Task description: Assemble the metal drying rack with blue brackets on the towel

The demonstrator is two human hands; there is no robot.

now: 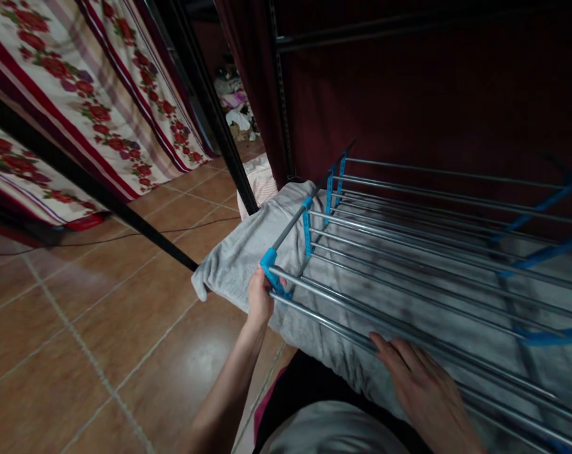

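A metal rack (361, 306) with long silver rods and blue plastic joints lies on a grey blanket (238, 252). My left hand (260, 296) is wrapped round the blue corner joint (269, 260) at the rack's near left end. Over the near rods at the lower right rests my right hand (420, 381), its fingers stretched out and touching the rods. The tips of some right fingers are hidden behind the rods.
Black metal posts (214, 107) stand to the left of the blanket. A flowered curtain (96, 107) hangs at the upper left, and a dark red curtain (408, 94) hangs behind the rack. A cable (125, 237) crosses the tiled floor (172, 328).
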